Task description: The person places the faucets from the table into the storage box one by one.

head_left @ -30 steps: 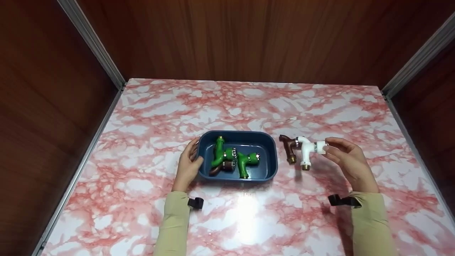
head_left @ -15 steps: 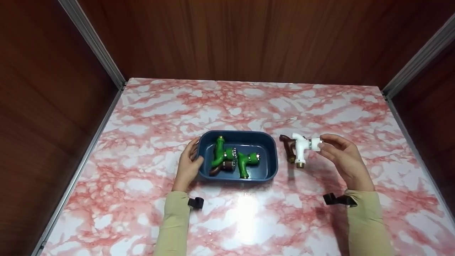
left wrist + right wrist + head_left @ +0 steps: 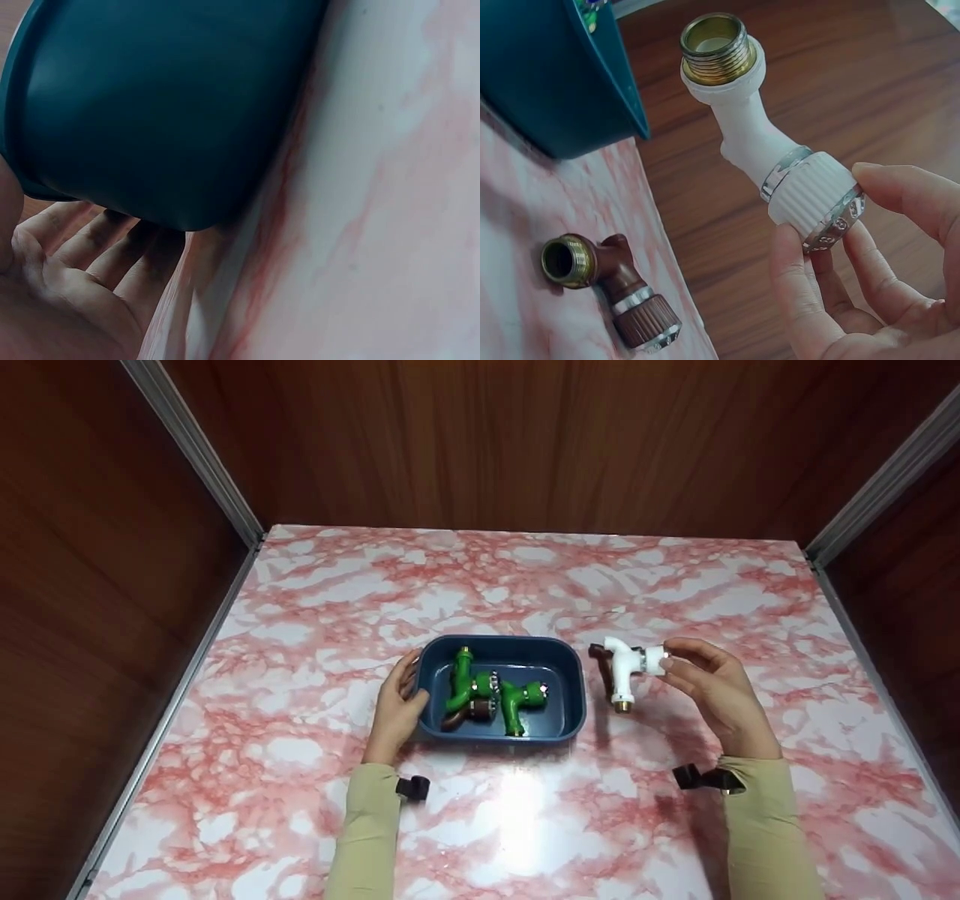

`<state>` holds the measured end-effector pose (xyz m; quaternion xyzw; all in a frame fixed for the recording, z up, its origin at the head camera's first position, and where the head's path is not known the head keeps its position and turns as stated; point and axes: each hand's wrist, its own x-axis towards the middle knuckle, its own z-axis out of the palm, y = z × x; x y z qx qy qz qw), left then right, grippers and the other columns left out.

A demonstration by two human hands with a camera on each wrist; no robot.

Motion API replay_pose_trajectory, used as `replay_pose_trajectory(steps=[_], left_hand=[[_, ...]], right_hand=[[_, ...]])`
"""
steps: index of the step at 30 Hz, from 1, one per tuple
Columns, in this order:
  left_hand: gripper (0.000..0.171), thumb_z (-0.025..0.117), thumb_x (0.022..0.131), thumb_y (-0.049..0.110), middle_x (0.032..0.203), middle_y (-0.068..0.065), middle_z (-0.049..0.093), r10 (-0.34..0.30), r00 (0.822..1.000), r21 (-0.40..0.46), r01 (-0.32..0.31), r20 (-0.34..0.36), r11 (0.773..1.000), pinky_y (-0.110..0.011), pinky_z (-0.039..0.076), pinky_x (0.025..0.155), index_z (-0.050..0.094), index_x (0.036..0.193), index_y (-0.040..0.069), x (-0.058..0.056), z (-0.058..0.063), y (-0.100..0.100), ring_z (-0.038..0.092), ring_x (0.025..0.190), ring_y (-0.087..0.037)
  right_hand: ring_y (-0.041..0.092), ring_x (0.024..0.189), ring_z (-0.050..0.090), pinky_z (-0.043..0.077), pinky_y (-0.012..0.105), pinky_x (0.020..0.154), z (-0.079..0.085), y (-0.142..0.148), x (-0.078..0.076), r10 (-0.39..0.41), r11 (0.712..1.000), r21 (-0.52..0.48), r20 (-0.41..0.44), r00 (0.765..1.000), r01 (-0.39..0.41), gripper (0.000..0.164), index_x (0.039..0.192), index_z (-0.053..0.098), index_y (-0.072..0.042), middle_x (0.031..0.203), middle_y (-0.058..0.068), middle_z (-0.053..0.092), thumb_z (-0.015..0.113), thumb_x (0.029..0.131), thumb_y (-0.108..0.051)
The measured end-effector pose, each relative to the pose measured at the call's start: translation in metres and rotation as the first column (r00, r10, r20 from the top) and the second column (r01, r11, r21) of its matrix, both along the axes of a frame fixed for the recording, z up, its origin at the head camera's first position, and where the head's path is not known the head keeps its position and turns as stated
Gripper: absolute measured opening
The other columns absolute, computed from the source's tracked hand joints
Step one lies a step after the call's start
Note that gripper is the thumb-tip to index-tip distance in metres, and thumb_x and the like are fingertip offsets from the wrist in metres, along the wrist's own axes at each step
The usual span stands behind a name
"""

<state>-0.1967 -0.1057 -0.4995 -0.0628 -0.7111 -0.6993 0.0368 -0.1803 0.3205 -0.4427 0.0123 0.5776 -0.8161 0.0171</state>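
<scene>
My right hand pinches a white water tap by the ribbed knob with thumb and fingertips. In the right wrist view the tap's brass threaded end points up and away from the hand. A brown tap lies on the table, seen lower there and mostly hidden behind the white one in the head view. My left hand lies at the left end of a blue plastic bin, thumb at the rim and fairly straight fingers against the outer wall.
Inside the bin lie a green tap, a second green tap and a brown tap. The table has a red-and-white marbled top. Dark wood panels with metal corner strips stand at its back and sides.
My right hand has moved left with the white tap toward the bin, and the tap now covers most of the brown tap in the head view. My left hand and the bin stay put.
</scene>
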Motion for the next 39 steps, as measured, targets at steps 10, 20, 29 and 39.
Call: replay_pose_trajectory(steps=[10,20,29,39], left_hand=[[0.062,0.045,0.081,-0.017,0.14,-0.025,0.043,0.0,1.0,0.002,0.0,-0.001,1.0,-0.042,0.032,0.109,0.039,0.142,-0.005,-0.006,-0.014,-0.001,0.04,0.131,-0.034],[0.064,0.046,0.083,-0.015,0.14,-0.015,0.046,0.035,0.999,-0.019,-0.034,0.01,0.999,-0.037,0.033,0.108,0.043,0.143,0.007,-0.013,-0.031,-0.002,0.042,0.13,-0.024],[0.062,0.045,0.083,-0.015,0.139,-0.026,0.044,-0.01,1.0,-0.015,0.01,0.018,1.0,-0.044,0.034,0.107,0.039,0.143,-0.004,-0.003,-0.005,-0.002,0.04,0.13,-0.034],[0.062,0.045,0.082,-0.016,0.138,-0.026,0.045,-0.001,1.0,-0.008,0.002,0.022,1.0,-0.041,0.034,0.107,0.039,0.142,-0.005,0.0,0.0,0.0,0.042,0.129,-0.034]], right_hand=[[0.021,0.097,0.062,0.053,0.033,0.086,0.001,-0.01,0.001,0.002,1.0,0.03,0.008,1.0,-0.002,0.029,0.114,0.062,0.007,0.107,0.012,0.06,0.065,0.086,0.005],[0.021,0.096,0.062,0.052,0.035,0.087,0.0,-0.022,0.0,0.021,1.0,0.019,0.017,1.0,-0.022,0.027,0.113,0.062,0.005,0.106,0.011,0.06,0.066,0.086,0.004],[0.019,0.094,0.061,0.053,0.035,0.085,-0.002,-0.035,-0.003,0.011,0.999,0.03,0.026,1.0,-0.012,0.03,0.112,0.06,0.005,0.106,0.01,0.06,0.069,0.084,0.002],[0.018,0.095,0.059,0.053,0.032,0.083,-0.006,-0.051,-0.005,0.006,0.998,0.056,0.062,0.998,-0.01,0.032,0.112,0.061,0.002,0.108,0.007,0.059,0.072,0.083,-0.001]])
